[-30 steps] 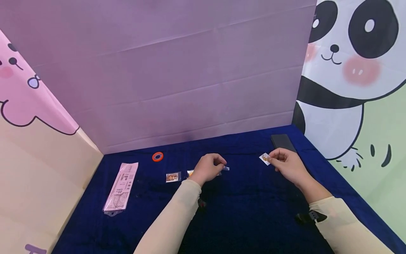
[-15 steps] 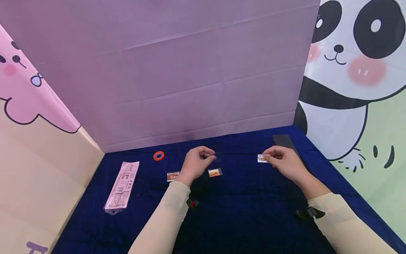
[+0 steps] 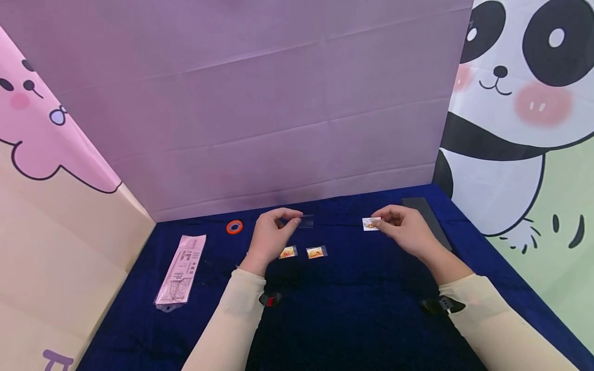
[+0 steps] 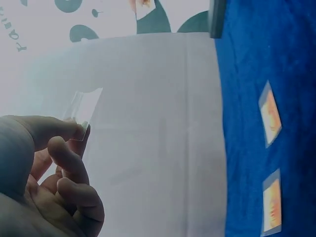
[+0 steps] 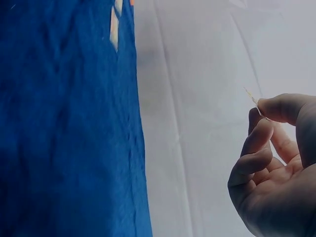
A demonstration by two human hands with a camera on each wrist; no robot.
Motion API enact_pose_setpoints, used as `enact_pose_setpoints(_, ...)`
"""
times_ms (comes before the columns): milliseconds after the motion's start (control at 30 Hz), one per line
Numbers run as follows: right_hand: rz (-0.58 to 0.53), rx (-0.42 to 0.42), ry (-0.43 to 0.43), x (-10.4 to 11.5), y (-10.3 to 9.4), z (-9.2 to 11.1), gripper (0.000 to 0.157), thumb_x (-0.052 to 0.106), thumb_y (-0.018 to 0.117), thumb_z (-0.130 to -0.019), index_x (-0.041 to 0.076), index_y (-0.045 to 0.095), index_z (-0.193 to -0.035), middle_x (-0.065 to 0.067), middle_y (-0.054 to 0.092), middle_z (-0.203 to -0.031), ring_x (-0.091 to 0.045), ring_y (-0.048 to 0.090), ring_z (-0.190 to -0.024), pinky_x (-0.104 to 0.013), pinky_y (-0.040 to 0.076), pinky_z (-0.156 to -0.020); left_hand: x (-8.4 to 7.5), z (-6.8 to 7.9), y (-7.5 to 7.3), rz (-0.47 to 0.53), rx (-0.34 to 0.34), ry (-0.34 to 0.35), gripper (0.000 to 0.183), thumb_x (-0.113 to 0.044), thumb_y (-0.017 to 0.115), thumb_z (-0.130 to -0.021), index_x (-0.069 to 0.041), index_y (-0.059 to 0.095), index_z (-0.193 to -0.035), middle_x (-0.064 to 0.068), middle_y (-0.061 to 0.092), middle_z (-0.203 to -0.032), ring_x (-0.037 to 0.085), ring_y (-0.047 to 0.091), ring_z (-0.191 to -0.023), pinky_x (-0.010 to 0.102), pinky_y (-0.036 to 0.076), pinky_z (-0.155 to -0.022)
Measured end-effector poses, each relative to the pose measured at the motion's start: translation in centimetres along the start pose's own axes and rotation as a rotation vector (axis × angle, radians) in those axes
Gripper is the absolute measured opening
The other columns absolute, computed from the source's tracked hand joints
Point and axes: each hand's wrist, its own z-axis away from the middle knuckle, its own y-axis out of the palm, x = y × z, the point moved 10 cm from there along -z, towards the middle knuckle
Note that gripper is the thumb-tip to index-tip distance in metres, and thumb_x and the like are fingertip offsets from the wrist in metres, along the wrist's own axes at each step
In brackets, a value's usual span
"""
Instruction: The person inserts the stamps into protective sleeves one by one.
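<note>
Between thumb and forefinger my left hand (image 3: 271,234) pinches a small clear plastic sleeve (image 3: 306,221), raised above the cloth. The left wrist view shows this clear sleeve (image 4: 90,106) sticking up from the fingertips, see-through. My right hand (image 3: 406,229) pinches a small white picture card (image 3: 370,223) by its right edge; the right wrist view has the card (image 5: 251,95) almost edge-on. A gap separates the card from the sleeve. Below the left hand, two sleeved picture cards lie on the cloth: one sleeved card (image 3: 288,252) beside the wrist, another sleeved card (image 3: 316,252) to its right.
A pink printed packet (image 3: 181,269) lies at the left on the dark blue cloth (image 3: 352,309). Behind it sits an orange ring-shaped roll (image 3: 234,226). A dark flat box (image 3: 427,219) is at the back right, partly behind the right hand. A fabric wall (image 3: 297,113) closes the back.
My left hand has lifted the clear sleeve from near the cards and moved left and back, uncovering the sleeved cards. My right hand has shifted left with its card, which has turned level.
</note>
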Motion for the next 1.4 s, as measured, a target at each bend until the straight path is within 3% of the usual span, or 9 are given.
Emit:
enact_pose_setpoints(267,-0.046,0.006,-0.018,1.9,1.3,0.0,0.02,0.026,0.072,-0.102,0.01,0.075,-0.113,-0.013,0.067,-0.093,-0.024,0.056,-0.076,-0.029,0.046,-0.062,-1.0,1.4,-2.8,0.074,-0.071,0.037,0.012,-0.025,0.077,-0.098,-0.023,0.08,-0.109,-0.007,0.075,-0.103,0.023,0.047,-0.058,0.03,0.039,-0.051)
enact_pose_setpoints(467,-0.07,0.02,-0.042,3.4,2.1,-0.1,0.017,0.025,0.072,-0.102,0.011,0.075,-0.11,-0.012,0.065,-0.09,-0.025,0.055,-0.074,-0.03,0.045,-0.061,-1.5,2.2,-4.0,0.089,-0.095,0.047,0.008,-0.026,0.078,-0.098,-0.023,0.081,-0.105,-0.005,0.073,-0.097,0.024,0.046,-0.056,0.03,0.038,-0.05)
enact_pose_setpoints(767,-0.143,0.062,-0.088,7.1,3.7,-0.2,0.009,0.018,0.071,-0.102,0.012,0.073,-0.109,-0.011,0.066,-0.086,-0.034,0.058,-0.073,-0.031,0.05,-0.057,-3.0,2.9,-4.5,0.125,-0.1,0.081,0.008,-0.027,0.077,-0.098,-0.023,0.079,-0.104,-0.003,0.076,-0.092,0.024,0.045,-0.051,0.03,0.039,-0.046)
enact_pose_setpoints(1033,-0.16,0.063,-0.149,9.7,4.5,-0.3,0.009,0.018,0.069,-0.103,0.01,0.073,-0.108,-0.015,0.066,-0.086,-0.026,0.062,-0.072,-0.036,0.057,-0.062,-4.4,3.3,-4.8,0.171,-0.101,0.128,0.018,-0.023,0.078,-0.097,-0.013,0.077,-0.113,0.0,0.076,-0.099,0.021,0.045,-0.051,0.029,0.039,-0.044)
enact_pose_setpoints(1200,-0.173,0.05,-0.168,10.9,4.6,-0.1,0.009,0.017,0.069,-0.103,0.011,0.073,-0.108,-0.011,0.065,-0.083,-0.032,0.06,-0.07,-0.032,0.053,-0.059,-4.7,3.6,-5.0,0.194,-0.111,0.123,0.018,-0.02,0.078,-0.097,-0.013,0.077,-0.113,0.001,0.077,-0.102,0.02,0.047,-0.052,0.027,0.039,-0.045)
enact_pose_setpoints(1400,-0.167,0.042,-0.17,12.0,4.6,0.5,0.007,0.017,0.07,-0.102,0.015,0.074,-0.108,-0.01,0.065,-0.085,-0.027,0.058,-0.07,-0.032,0.051,-0.059,-5.2,3.8,-5.3,0.21,-0.111,0.133,0.021,-0.019,0.079,-0.096,-0.01,0.077,-0.115,0.002,0.078,-0.101,0.019,0.047,-0.052,0.027,0.038,-0.046)
